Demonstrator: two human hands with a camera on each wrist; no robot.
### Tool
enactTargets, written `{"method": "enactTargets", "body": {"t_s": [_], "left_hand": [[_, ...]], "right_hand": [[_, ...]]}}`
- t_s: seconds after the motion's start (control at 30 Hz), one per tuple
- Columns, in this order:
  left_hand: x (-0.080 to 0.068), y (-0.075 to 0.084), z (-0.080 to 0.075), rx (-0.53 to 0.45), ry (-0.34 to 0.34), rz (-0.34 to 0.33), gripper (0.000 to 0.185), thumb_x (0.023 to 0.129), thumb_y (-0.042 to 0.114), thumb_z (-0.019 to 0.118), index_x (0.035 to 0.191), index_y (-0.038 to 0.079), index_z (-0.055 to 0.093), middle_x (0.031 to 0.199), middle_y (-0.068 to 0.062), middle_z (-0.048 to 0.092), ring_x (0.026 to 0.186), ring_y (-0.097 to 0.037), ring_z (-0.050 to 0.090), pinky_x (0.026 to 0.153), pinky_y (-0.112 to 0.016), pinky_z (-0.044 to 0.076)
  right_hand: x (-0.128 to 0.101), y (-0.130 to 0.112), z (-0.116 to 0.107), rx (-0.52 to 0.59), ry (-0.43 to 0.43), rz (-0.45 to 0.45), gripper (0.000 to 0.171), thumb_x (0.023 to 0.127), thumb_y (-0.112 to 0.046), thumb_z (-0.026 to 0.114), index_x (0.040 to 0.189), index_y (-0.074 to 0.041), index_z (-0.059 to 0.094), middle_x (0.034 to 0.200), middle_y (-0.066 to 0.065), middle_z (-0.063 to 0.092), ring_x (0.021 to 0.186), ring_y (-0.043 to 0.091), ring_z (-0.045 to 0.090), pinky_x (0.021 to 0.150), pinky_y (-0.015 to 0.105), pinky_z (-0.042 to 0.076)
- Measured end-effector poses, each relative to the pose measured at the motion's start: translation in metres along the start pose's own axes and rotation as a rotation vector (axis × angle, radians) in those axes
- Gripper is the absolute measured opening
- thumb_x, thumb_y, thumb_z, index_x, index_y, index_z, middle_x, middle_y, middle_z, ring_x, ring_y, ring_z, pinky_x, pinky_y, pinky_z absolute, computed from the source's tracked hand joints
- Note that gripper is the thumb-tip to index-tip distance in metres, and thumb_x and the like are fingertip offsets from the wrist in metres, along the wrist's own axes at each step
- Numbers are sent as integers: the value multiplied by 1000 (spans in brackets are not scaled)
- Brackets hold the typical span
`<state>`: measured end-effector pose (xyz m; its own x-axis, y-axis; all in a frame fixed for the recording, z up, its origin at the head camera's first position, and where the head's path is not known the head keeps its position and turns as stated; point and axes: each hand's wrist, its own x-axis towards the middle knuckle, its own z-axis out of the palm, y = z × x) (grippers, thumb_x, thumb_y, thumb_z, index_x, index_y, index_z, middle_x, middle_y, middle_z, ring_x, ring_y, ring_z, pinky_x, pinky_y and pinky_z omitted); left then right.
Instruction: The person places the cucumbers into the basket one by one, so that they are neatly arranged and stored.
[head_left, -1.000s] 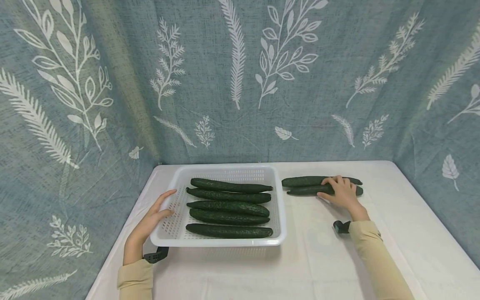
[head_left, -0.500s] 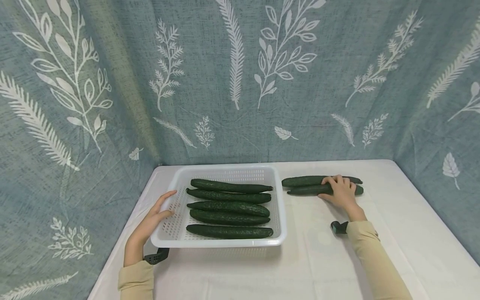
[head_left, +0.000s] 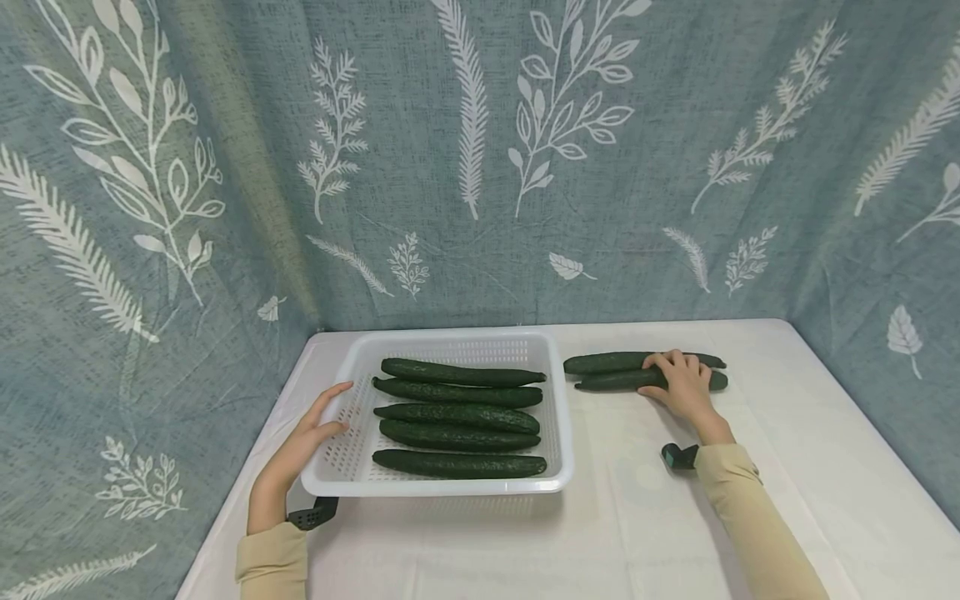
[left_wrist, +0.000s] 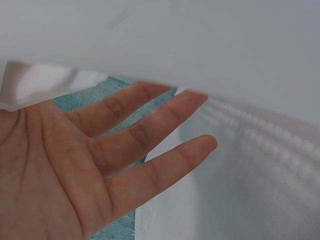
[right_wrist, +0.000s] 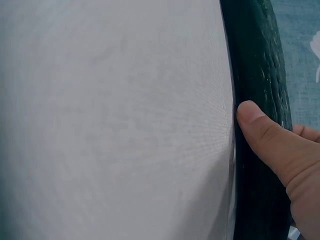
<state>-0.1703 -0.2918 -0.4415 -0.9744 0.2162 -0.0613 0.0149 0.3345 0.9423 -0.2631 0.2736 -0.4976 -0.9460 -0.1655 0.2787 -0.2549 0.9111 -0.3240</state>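
My right hand (head_left: 681, 386) grips the nearer of two long dark green cucumbers on the cloth, with the thumb pressed on its near side. That cucumber (head_left: 611, 381) lies close beside the farther cucumber (head_left: 600, 362), which my fingers partly cover. In the right wrist view the thumb (right_wrist: 265, 127) rests against the dark skin of the gripped cucumber (right_wrist: 255, 55). At the left side of a white plastic basket (head_left: 435, 486), my left hand (head_left: 300, 439) rests against the rim. Its straight, spread fingers (left_wrist: 160, 172) show below the rim in the left wrist view.
Several cucumbers (head_left: 457, 418) lie side by side, crosswise in the perforated basket. A white cloth (head_left: 622, 517) covers the table. Behind and at both sides hangs a blue-green curtain (head_left: 450, 250) with white leaf prints.
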Motion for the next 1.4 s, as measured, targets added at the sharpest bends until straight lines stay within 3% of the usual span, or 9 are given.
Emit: {"method": "enactTargets", "body": {"t_s": [0.6, 1.1, 1.4], "left_hand": [[2, 1, -3, -9, -4, 9, 58, 88, 5, 42, 139, 19, 17, 140, -21, 16, 116, -42, 32, 75, -38, 43], [5, -1, -5, 0, -8, 18, 57, 88, 6, 42, 139, 19, 18, 140, -21, 18, 116, -41, 33, 76, -37, 43], [6, 0, -4, -13, -5, 14, 58, 87, 4, 40, 139, 18, 18, 138, -22, 20, 113, -43, 35, 73, -38, 45]], "right_hand": [[-2, 3, -5, 32, -10, -120, 38, 75, -32, 66, 109, -23, 52, 109, 13, 43, 97, 39, 34, 87, 58, 17], [-4, 2, -7, 96, -31, -127, 39, 78, -32, 63, 114, -25, 51, 107, 12, 42, 95, 34, 34, 84, 54, 22], [-3, -9, -14, 15, -21, -164, 39, 77, -37, 62, 113, -26, 52, 102, 9, 43, 91, 31, 40, 81, 53, 25]]}}
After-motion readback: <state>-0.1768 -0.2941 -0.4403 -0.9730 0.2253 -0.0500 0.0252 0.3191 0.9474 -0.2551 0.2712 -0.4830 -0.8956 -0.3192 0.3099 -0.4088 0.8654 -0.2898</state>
